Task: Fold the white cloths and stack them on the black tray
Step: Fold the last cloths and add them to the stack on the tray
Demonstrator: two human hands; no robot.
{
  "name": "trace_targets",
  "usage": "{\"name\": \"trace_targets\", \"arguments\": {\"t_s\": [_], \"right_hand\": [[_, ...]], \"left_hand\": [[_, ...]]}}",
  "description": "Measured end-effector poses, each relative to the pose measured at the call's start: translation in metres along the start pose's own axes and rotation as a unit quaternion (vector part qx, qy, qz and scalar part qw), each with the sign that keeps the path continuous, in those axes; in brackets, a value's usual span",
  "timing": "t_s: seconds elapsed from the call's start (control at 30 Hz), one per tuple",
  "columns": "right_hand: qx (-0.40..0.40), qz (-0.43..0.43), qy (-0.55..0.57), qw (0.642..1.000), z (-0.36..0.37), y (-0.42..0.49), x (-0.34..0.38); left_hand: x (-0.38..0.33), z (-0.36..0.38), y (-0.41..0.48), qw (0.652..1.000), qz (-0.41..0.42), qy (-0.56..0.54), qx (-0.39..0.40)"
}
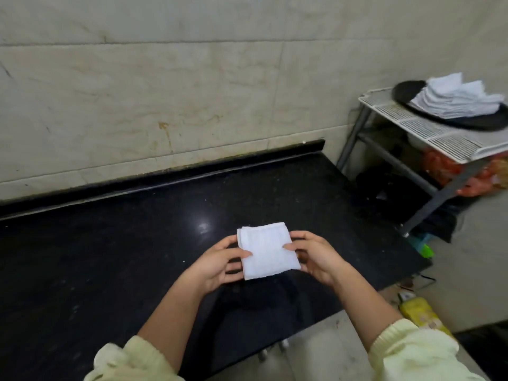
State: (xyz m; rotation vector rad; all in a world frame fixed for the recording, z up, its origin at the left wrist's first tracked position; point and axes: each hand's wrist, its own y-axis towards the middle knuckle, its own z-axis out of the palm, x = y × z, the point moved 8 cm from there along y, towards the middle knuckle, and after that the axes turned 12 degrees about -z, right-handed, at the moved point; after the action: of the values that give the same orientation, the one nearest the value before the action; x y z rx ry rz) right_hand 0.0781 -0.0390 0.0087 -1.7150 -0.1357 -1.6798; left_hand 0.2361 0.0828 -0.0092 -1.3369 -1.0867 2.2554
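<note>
Head view, contents listed from the left.

Wall (165, 92): pale stone tiles, stained in places, behind everything.

Countertop (110, 243): polished black stone that filled the left and middle of the frame. It had a raised black strip (192, 169) along the wall.

Left sleeve (129, 361): pale yellow-green knit, pushed up the forearm, at the bottom edge.

Left hand (217, 264): it pinched the left edge of the cloth, thumb on top and fingers curled beneath.

Folded white cloth (268, 250): a small square of several layers, held level between both hands over the near middle of the countertop. Whether it touched the stone could not be told.

Right hand (316, 257): it pinched the right edge the same way, thumb on top and fingers under.

Right sleeve (412, 353): same knit, lower right corner.

Metal rack (354, 136): grey legs, standing just past the right end of the countertop. A white slatted shelf (428, 130) lay on top.

Black tray (406, 92): round and dark, resting on the slatted shelf at upper right, well apart from the hands.

Stack of white cloths (459, 99): folded pieces piled unevenly on the tray.

Orange bag (445, 166): under the shelf, partly hidden.

Green object (426, 250): small, near the rack's foot, too blurred to name.

Yellow packet (420, 314): on the floor beside the right forearm.
</note>
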Motion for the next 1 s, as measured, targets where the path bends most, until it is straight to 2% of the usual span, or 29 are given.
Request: {"name": "trace_targets", "arguments": {"t_s": [0.4, 0.73, 1.0], "right_hand": [[-0.081, -0.097, -0.006, 0.992, -0.234, -0.015, 0.112], [-0.099, -0.176, 0.022, 0.979, -0.346, -0.001, 0.214], [-0.110, -0.226, 0.007, 0.968, -0.427, 0.052, 0.298]], "left_hand": [[-0.080, 0.246, 0.049, 0.993, 0.065, 0.068, 0.071], [-0.168, 0.377, 0.070, 0.980, 0.124, 0.105, 0.115], [-0.249, 0.468, 0.115, 0.970, 0.159, 0.128, 0.134]]}}
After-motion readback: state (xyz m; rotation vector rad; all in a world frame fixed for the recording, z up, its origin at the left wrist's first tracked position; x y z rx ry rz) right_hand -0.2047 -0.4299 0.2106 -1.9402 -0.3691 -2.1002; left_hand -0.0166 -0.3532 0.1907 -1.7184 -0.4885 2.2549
